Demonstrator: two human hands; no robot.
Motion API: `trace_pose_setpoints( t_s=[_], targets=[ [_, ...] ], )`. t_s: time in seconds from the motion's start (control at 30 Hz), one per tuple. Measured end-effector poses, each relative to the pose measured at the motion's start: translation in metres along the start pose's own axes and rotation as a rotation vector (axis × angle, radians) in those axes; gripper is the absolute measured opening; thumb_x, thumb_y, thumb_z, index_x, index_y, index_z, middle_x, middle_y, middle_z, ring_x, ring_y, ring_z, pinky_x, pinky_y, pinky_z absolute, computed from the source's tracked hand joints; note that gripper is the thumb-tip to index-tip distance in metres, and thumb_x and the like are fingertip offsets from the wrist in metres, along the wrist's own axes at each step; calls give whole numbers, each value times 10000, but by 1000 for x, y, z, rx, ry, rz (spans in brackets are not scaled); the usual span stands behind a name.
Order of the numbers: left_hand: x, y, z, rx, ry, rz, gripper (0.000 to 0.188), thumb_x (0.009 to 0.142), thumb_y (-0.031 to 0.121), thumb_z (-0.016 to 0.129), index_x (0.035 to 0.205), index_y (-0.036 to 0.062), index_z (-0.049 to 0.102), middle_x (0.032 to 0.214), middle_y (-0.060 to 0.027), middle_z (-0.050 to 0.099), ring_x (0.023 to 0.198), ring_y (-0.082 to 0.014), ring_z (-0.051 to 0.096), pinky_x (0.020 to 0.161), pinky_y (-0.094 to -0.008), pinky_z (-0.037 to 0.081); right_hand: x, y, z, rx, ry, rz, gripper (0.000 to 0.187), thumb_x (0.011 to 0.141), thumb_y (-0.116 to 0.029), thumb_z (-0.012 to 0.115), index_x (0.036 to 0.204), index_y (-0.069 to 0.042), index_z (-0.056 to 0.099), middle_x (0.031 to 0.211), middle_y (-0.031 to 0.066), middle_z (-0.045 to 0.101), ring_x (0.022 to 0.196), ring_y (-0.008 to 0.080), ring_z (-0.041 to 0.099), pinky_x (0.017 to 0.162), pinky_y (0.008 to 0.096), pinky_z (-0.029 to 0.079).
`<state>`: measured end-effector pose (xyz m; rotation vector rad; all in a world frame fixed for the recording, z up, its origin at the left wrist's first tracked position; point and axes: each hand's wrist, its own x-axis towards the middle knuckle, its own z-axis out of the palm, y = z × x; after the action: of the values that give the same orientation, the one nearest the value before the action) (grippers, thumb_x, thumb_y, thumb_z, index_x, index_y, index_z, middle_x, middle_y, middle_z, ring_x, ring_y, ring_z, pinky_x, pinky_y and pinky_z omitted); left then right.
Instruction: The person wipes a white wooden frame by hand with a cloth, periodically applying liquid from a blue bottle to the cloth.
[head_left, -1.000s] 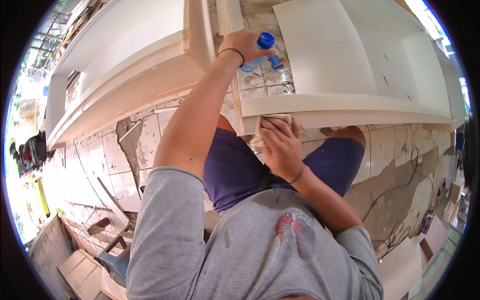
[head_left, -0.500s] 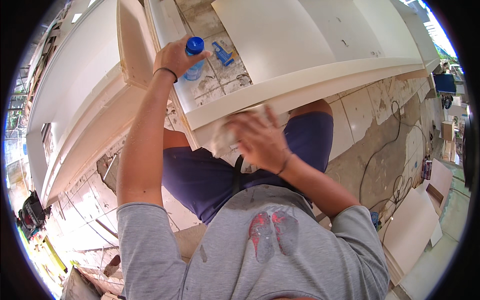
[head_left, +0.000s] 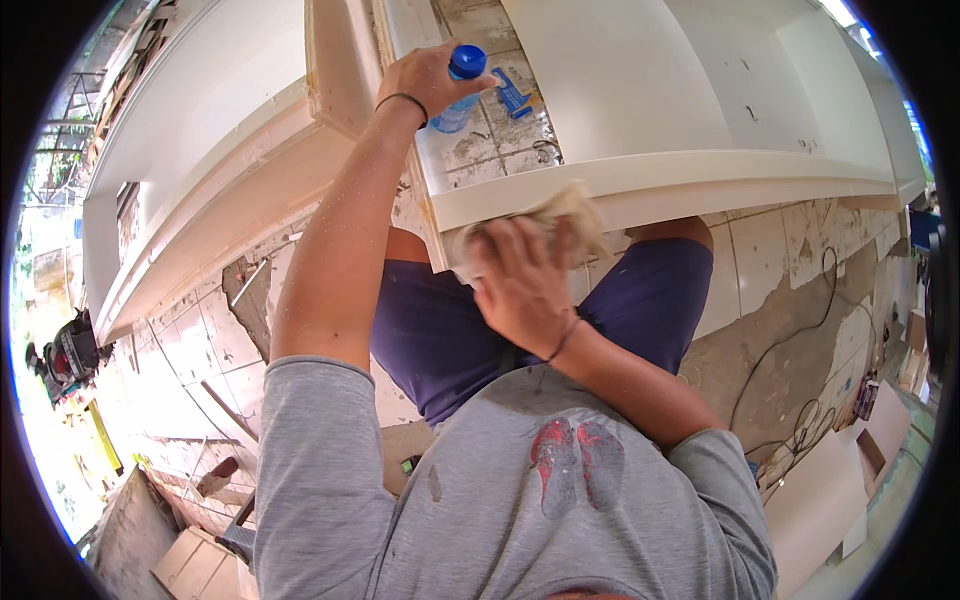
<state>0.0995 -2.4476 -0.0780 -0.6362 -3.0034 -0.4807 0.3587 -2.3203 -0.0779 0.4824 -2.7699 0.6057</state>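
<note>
Both grips are closed on something. Fingers of the left hand (head_left: 432, 80) wrap around a clear plastic bottle (head_left: 458, 95) with a blue cap, held up against the cream-painted furniture piece (head_left: 640, 90) that fills the top of the view. Through the bottle's wall a clear liquid seems to show, but how full it is cannot be told. Just right of the bottle, a small blue object (head_left: 513, 95) lies on the tiled floor seen through the opening in the furniture.

Lower down, the right hand (head_left: 525, 285) is pressed with spread, curled fingers over a crumpled pale cloth (head_left: 570, 215), and the cloth is flat against the front edge of the cream panel, where that edge meets an upright. The cloth bulges out above and to the right of the fingers. Thin dark bands circle both wrists.

Below the hands are the person's knees in dark blue shorts (head_left: 450, 330) and a grey shirt (head_left: 500, 500) with a red mark on the chest. A second long cream panel (head_left: 200, 200) runs off to the left. On the worn tiled floor (head_left: 780, 270) a black cable (head_left: 800, 360) loops at the right, flat boards (head_left: 820, 500) lie at the lower right, and a dark power tool (head_left: 65, 355) sits at the far left.
</note>
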Motion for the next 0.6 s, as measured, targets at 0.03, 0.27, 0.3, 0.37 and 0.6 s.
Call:
trace_pose_setpoints(
  t_s=[0.03,0.27,0.3,0.37,0.6],
  targets=[
    [3,-1,1,-17,13,16,616,719,685,691,1056,170,652,883,-89,715,859,-311,684,771,-430,528,3,-8,7,17,20,-50,376,771,-200,633,1127,-97,573,1148,82,514,1196,264,464,1055,702,190],
    [3,-30,16,-205,78,100,580,713,649,726,997,148,661,807,-116,698,762,-342,674,672,-432,523,2,6,11,-1,38,-82,312,778,-229,622,1065,-109,609,1123,60,520,1148,226,496,1039,624,262],
    [0,-24,15,-167,80,93,579,709,641,735,994,144,658,795,-113,694,745,-334,674,664,-426,524,-2,15,8,41,81,-72,318,778,-232,620,1079,-127,613,1137,54,523,1148,215,499,1033,611,273],
    [-3,-11,12,-145,83,114,577,706,634,744,991,140,655,783,-111,690,728,-325,673,656,-420,524,-14,40,-2,39,75,-48,396,746,-288,665,1123,-181,604,1182,35,530,1174,198,496,1054,599,262],
    [0,-7,3,-140,75,120,500,749,520,777,975,96,642,766,-122,679,709,-319,670,649,-400,522,-63,210,-86,-328,215,334,522,759,-395,714,1190,-115,624,1288,83,571,1269,266,487,1100,624,192]
  ],
)
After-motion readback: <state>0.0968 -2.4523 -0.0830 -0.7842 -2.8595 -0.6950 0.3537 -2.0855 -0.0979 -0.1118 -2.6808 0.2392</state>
